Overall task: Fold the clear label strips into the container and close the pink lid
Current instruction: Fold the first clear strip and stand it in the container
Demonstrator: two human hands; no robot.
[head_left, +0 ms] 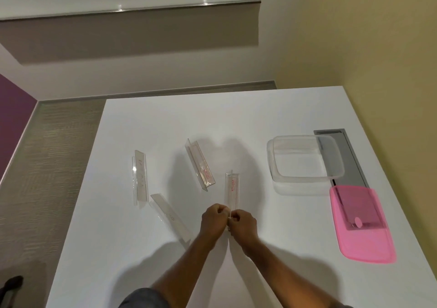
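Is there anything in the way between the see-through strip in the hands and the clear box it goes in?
Nothing visible. Both hands, left hand and right hand, pinch the near end of the clear plastic label strip. Only bare white table lies between it and the open clear plastic container. The pink lid lies off, nearer the person.

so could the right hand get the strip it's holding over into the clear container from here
Probably yes. The right hand pinches the strip together with the left hand, and the clear container sits open to its right with bare table between. The pink lid lies off to the side, not blocking.
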